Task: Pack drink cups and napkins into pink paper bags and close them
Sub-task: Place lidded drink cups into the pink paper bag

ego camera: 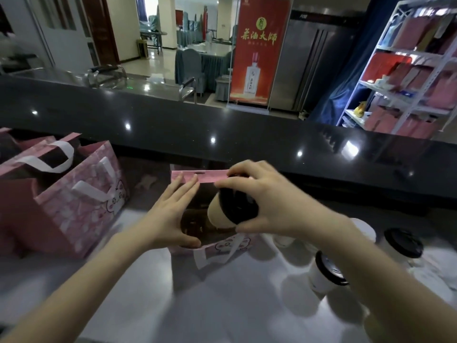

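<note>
An open pink paper bag (193,175) with a cartoon print stands on the steel counter at the centre. My left hand (173,214) lies flat against its left wall, fingers stretched out, holding the mouth apart. My right hand (274,201) grips a white drink cup (218,214) with a black lid by its top. The cup is tilted over the bag's mouth, its base pointing down into the dark inside. White ribbon handles (202,256) hang from the bag's near side.
Larger pink bags (74,201) with white handles stand at the left. More lidded white cups (324,271) (403,243) wait at the right on the steel counter (222,305). A raised black ledge (222,129) runs behind. A white shelf (408,70) holds red and pink packages.
</note>
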